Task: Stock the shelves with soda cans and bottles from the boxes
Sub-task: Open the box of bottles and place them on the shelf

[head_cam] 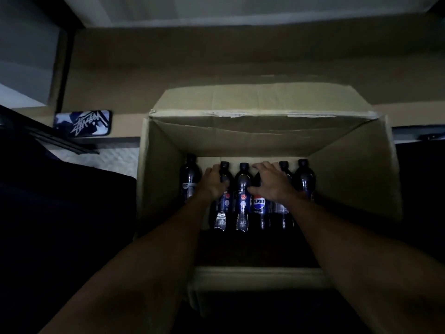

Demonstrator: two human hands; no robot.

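Six Pepsi bottles [243,189] lay tight in the cardboard box [349,165]. The left hand [213,182] gripped one; the right hand [272,182] lay spread, unclosed, over another. In such gloom, either might slip.

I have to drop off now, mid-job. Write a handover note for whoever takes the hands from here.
Left hand: grips the second bottle from the left near its neck.
Right hand: spread over the Pepsi-labelled bottle; grip unclear in the dim light.
Things: row of six bottles inside the open cardboard box; no cans or shelves in view.
Done: hands are on two bottles; none is out of the box.
Left: probably lift these two, shelve them, then the other four.
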